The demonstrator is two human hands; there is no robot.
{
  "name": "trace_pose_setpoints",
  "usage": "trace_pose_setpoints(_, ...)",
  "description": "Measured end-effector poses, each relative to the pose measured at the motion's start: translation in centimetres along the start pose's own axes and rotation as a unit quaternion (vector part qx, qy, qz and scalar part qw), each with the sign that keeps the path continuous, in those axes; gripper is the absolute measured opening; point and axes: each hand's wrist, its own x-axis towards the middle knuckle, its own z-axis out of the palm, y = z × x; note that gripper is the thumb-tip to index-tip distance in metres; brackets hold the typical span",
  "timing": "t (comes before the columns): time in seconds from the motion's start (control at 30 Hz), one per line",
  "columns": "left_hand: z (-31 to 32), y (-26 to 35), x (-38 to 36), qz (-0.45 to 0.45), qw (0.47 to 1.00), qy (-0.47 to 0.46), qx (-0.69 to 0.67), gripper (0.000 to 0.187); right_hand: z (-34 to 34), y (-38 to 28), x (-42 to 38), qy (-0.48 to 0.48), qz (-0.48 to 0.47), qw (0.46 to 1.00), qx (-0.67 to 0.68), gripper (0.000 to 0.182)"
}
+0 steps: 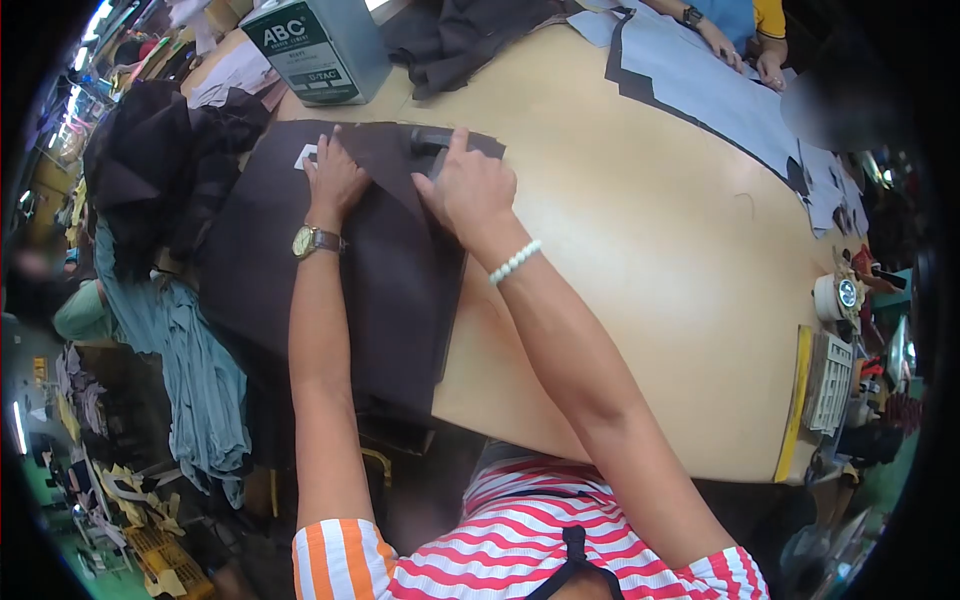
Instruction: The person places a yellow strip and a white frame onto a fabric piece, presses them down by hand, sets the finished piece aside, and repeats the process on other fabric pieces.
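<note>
A broad dark brown cloth panel point(390, 310) lies on the left part of the pale wood-coloured table point(640, 270), its long axis running from the far side toward the near edge, slanting slightly. Its far end is a roughly straight edge ending in a corner at the right; its near end drops past the table's near left edge.

The left hand point(338, 180) rests flat on the panel's far part, fingers extended and a little parted, pointing toward the table's far edge. Beside its fingertips a small white rectangular tag point(308, 157) lies on the cloth, partly covered by the hand.

The right hand point(472, 190) is over the panel's far right corner, index finger straight toward the far edge, thumb out to the left, the other fingers curled. A black tool-like object point(428, 138) lies just by the thumb and index finger, partly hidden; whether the curled fingers grip it I cannot tell.

Beyond the panel, near the table's far left edge, stands a grey and dark green rectangular metal can point(318, 50) marked ABC.
</note>
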Motion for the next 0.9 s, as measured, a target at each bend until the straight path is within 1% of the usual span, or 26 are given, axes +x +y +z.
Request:
trace_pose_setpoints(0.07, -1.3, 0.9, -1.4, -0.006, 0.993, 0.063, -0.105, 0.072, 0.1, 0.5, 1.3, 0.007, 0.022, 1.0, -0.005, 0.072)
trace_pose_setpoints(0.13, -3.2, 2.0, -1.4, -0.033, 0.99, 0.048, -0.126, 0.081, 0.0, 1.4, 1.9, 0.021, 0.03, 0.999, -0.028, 0.067)
trace_pose_setpoints(0.17, -3.8, 2.6, -1.8, -0.047, 0.988, 0.036, -0.14, 0.085, -0.3, 2.4, 1.6, 0.022, 0.039, 0.999, -0.005, 0.065)
trace_pose_setpoints(0.27, -5.3, 3.7, -2.5, -0.065, 0.986, 0.048, -0.147, 0.099, -1.0, 6.6, 1.2, 0.046, 0.041, 0.996, 0.064, 0.069)
trace_pose_setpoints(0.3, -5.3, 3.8, -2.4, -0.064, 0.983, 0.049, -0.163, 0.105, -1.1, 8.2, 1.2, 0.074, 0.029, 0.992, 0.1, 0.067)
trace_pose_setpoints(0.37, -5.5, 3.8, -2.4, -0.07, 0.984, 0.051, -0.159, 0.105, -1.3, 10.5, 1.5, 0.132, 0.0, 0.976, 0.172, 0.063)
trace_pose_setpoints(0.47, -5.2, 3.8, -2.4, -0.071, 0.983, 0.051, -0.164, 0.105, -5.3, 9.4, -0.4, 0.11, 0.035, 0.938, 0.326, 0.056)
trace_pose_setpoints(0.53, -5.0, 3.8, -2.3, -0.068, 0.983, 0.05, -0.163, 0.104, -6.3, 6.3, -2.5, 0.15, -0.034, 0.904, 0.398, 0.05)
trace_pose_setpoints(0.6, -5.0, 3.6, -2.2, -0.062, 0.986, 0.047, -0.149, 0.104, -6.2, 3.1, -4.1, 0.168, -0.123, 0.909, 0.361, 0.047)
trace_pose_setpoints(0.63, -4.8, 3.5, -2.2, -0.058, 0.987, 0.048, -0.145, 0.104, -6.1, 1.3, -5.1, 0.138, -0.14, 0.909, 0.367, 0.046)
trace_pose_setpoints(0.67, -4.2, 3.0, -2.0, -0.05, 0.988, 0.043, -0.139, 0.093, -5.8, -0.2, -5.9, 0.108, -0.157, 0.908, 0.374, 0.045)
trace_pose_setpoints(0.7, -3.4, 2.0, -1.5, -0.008, 0.983, 0.011, -0.183, 0.085, -4.5, -1.4, -6.4, 0.096, -0.172, 0.909, 0.368, 0.044)
trace_pose_setpoints(0.73, -1.3, 0.7, -0.6, 0.024, 0.989, 0.033, -0.144, 0.081, -3.3, -2.2, -6.4, 0.083, -0.187, 0.909, 0.363, 0.042)
trace_pose_setpoints(0.8, 3.5, -1.4, 0.8, 0.08, 0.99, 0.109, -0.025, 0.074, -2.2, -3.0, -6.0, 0.0, -0.157, 0.934, 0.321, 0.043)
trace_pose_setpoints(0.83, 2.8, -1.0, 0.2, 0.081, 0.989, 0.12, -0.006, 0.071, -1.6, -3.1, -5.7, -0.041, -0.141, 0.943, 0.3, 0.044)
trace_pose_setpoints(0.87, 2.0, -0.7, -0.1, 0.055, 0.994, 0.091, -0.025, 0.07, -0.4, -2.8, -5.1, -0.007, -0.136, 0.95, 0.28, 0.044)
trace_pose_setpoints(0.9, -0.1, 0.3, -0.7, 0.029, 0.997, 0.063, -0.043, 0.069, 1.2, -2.1, -4.2, 0.027, -0.13, 0.957, 0.259, 0.045)
